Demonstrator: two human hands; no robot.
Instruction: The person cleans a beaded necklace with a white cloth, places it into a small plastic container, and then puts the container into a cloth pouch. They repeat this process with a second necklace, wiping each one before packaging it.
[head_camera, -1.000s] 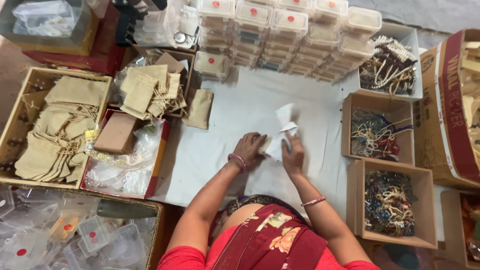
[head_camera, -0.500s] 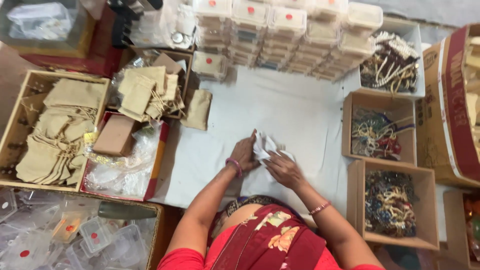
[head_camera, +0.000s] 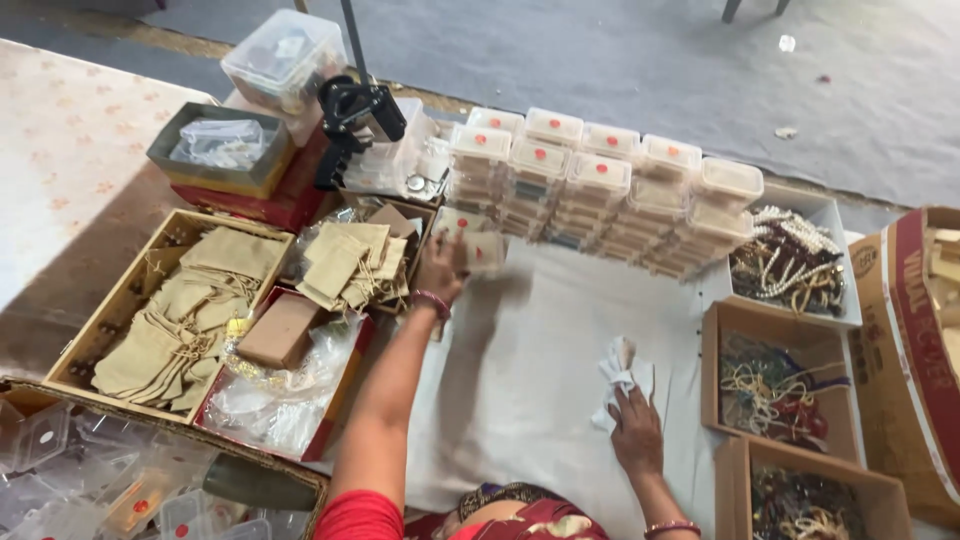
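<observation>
The left hand (head_camera: 440, 268), fingers loosely spread, reaches to eleven o'clock at a small clear box (head_camera: 482, 250) just beside it, while the right hand (head_camera: 636, 432) pinches white tissue (head_camera: 622, 378) at two o'clock.

Red short sleeve, a pink bangle on the left wrist, thin bangles on the right

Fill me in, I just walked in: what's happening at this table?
A person sits at a white cloth-covered table. The left hand reaches out to a small clear plastic box before the stacked boxes. The right hand rests on a crumpled white tissue. Trays of tan drawstring pouches and beaded necklaces surround them.
</observation>
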